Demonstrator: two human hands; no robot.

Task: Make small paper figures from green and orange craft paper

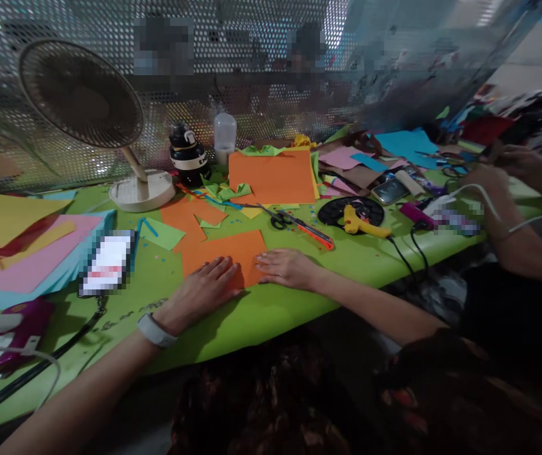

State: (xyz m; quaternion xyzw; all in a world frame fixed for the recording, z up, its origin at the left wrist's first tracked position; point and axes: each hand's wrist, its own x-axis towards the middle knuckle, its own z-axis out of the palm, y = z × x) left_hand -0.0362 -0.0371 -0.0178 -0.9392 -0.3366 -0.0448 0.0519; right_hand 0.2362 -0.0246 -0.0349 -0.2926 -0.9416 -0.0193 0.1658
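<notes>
An orange sheet of paper [223, 249] lies flat on the green tabletop [289, 303] in front of me. My left hand [207, 287] rests on its near left part, fingers stretched out and pointing away from me. On the sheet's right edge lies my right hand [284, 268], its fingers extended toward the left. Neither hand grips anything. Just beyond the right hand are black-handled scissors [280, 219] and an orange utility knife [315, 237]. Orange and green paper scraps [166, 234] lie past the left hand.
A fan [140, 189], a black bottle [189, 158] and stacked orange paper [273, 177] stand toward the perforated metal panel. Left are coloured sheets [38, 253] and a phone [108, 262]. A yellow glue gun [363, 224] lies right, near another person's hands [486, 180].
</notes>
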